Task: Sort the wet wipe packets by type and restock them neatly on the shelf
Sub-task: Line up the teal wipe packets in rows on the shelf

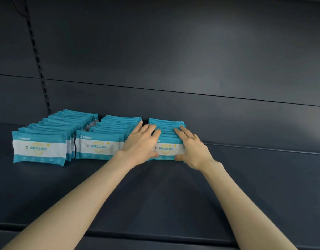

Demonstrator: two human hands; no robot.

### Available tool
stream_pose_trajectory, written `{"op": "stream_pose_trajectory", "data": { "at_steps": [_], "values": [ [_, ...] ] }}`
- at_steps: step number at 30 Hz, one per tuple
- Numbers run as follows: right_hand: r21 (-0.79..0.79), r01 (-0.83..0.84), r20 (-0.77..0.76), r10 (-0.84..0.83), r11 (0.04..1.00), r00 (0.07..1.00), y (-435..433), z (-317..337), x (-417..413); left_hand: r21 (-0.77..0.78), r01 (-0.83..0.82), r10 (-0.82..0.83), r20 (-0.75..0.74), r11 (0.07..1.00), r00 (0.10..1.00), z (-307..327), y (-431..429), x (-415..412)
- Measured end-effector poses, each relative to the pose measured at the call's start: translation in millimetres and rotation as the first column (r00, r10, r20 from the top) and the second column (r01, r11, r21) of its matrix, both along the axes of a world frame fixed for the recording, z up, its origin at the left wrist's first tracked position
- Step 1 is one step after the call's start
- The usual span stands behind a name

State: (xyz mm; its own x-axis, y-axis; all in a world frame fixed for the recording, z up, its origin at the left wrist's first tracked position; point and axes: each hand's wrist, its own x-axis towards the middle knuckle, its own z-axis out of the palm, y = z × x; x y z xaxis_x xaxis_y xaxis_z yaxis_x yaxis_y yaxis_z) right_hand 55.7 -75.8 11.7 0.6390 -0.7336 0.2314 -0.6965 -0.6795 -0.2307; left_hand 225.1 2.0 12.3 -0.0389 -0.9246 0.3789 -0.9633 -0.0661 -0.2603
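Three rows of teal-and-white wet wipe packets stand upright on a dark shelf [173,192], all of the same design. The left row [40,147] and the middle row [99,147] stand by themselves. My left hand [139,143] presses against the left side of the right row [166,139], fingers spread over the packet tops. On that row's right side lies my right hand [193,147], thumb at the front packet's lower corner. Both hands squeeze the row between them.
The shelf's dark back panel [191,60] rises right behind the rows. A slotted upright [38,64] runs down the back at the left. Bare shelf surface extends to the right of the rows and in front, up to the front edge [155,235].
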Motion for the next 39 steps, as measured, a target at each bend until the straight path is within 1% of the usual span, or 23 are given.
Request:
{"op": "stream_pose_trajectory", "data": {
  "at_steps": [2, 5, 9, 11, 15, 20, 26, 30, 33, 39],
  "values": [
    [0.004, -0.002, 0.0, 0.002, 1.0, 1.0, -0.3, -1.2, -0.8, 0.104, -0.047, 0.044, 0.035, 0.993, 0.998, 11.6, -4.7, 4.0],
    [0.036, -0.004, 0.006, 0.004, 0.999, 1.0, -2.4, -3.1, -1.4, 0.239, -0.051, 0.042, 0.042, 0.97, 0.998, 22.6, -14.2, 9.2],
    [0.073, -0.019, 0.023, 0.018, 0.997, 1.0, -3.3, -4.5, 0.0, 0.338, -0.023, 0.035, -0.031, 0.941, 0.999, 29.0, -22.6, 10.6],
    [0.071, -0.016, 0.023, 0.015, 0.997, 1.0, -2.8, -4.8, 0.9, 0.347, -0.014, 0.038, -0.061, 0.938, 0.997, 29.9, -25.2, 9.7],
    [0.083, -0.018, 0.042, 0.014, 0.996, 0.999, -1.9, -4.6, 1.7, 0.301, -0.027, 0.032, -0.012, 0.953, 0.999, 30.4, -27.0, 7.1],
    [0.101, -0.024, 0.048, 0.019, 0.995, 0.999, -1.9, -3.8, 0.3, 0.399, -0.029, 0.056, -0.055, 0.917, 0.997, 33.1, -34.4, 8.6],
    [0.084, -0.019, 0.037, 0.016, 0.996, 0.999, -2.1, -5.3, 2.9, 0.343, -0.055, 0.062, -0.01, 0.938, 0.998, 28.4, -31.1, 7.1],
    [0.073, 0.004, 0.029, -0.006, 0.997, 1.0, -2.7, -6.0, 7.1, 0.386, -0.063, 0.079, -0.025, 0.92, 0.997, 29.4, -32.9, 10.1],
    [0.071, 0.017, 0.023, -0.018, 0.997, 1.0, -2.0, -4.9, 7.2, 0.415, -0.027, 0.061, -0.068, 0.909, 0.996, 32.8, -35.9, 9.5],
    [0.062, 0.029, 0.014, -0.03, 0.998, 0.999, -0.2, -1.3, 5.8, 0.411, 0.053, -0.002, -0.124, 0.91, 0.992, 32.6, -39.2, 7.0]
  ]
}}
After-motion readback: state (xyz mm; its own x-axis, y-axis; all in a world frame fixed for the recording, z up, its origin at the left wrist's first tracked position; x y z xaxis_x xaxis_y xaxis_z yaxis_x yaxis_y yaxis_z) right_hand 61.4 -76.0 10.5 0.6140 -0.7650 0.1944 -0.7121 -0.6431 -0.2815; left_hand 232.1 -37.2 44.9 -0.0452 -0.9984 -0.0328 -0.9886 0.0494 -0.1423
